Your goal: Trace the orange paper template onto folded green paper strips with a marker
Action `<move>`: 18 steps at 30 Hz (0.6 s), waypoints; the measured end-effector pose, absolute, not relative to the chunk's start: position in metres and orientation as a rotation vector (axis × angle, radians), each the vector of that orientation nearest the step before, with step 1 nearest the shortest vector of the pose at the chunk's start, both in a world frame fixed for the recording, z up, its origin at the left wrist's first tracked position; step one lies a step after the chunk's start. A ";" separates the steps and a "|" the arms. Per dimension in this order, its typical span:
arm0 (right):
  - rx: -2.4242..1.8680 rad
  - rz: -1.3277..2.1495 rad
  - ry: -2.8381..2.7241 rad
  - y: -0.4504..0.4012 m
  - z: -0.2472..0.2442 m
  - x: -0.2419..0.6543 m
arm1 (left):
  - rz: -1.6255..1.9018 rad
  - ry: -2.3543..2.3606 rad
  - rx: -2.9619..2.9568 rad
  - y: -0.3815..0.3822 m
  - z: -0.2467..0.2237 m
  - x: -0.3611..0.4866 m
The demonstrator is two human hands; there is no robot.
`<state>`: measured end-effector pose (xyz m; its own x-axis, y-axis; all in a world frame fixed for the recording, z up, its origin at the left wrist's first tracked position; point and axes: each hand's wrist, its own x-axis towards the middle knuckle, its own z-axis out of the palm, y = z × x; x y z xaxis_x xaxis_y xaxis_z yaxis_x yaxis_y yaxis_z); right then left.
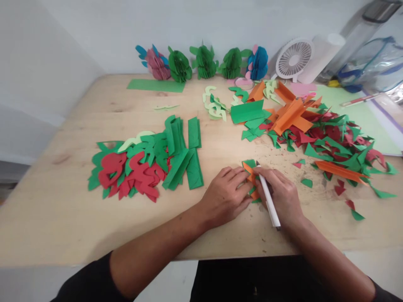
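My right hand [282, 195] is closed around a white marker pen [270, 202], which slants across the fingers with one dark end at the top by the paper and the other toward me. Beneath the fingertips of both hands lies an orange paper piece [247, 168] on green paper [249, 162]. My left hand [227, 194] presses these papers to the table from the left, its fingers bent and close together. Much of the paper is hidden under my hands, so its full shape cannot be made out.
Left of my hands lie red cutouts [138, 172] and folded green strips [179, 167]. Green and red scraps [336, 142] and folded orange pieces [292, 115] cover the right side. Behind stand honeycomb paper figures [204, 63] and a white fan [294, 58].
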<state>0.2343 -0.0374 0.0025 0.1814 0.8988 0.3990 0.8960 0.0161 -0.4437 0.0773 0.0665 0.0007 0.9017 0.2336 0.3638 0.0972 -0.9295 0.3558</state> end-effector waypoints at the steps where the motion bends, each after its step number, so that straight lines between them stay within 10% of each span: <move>1: -1.852 0.005 -1.688 -0.037 0.003 0.234 | 0.569 0.247 2.734 0.066 0.001 0.077; 18: -1.829 -0.006 -1.703 -0.038 0.001 0.235 | 0.546 0.249 2.728 0.066 0.001 0.076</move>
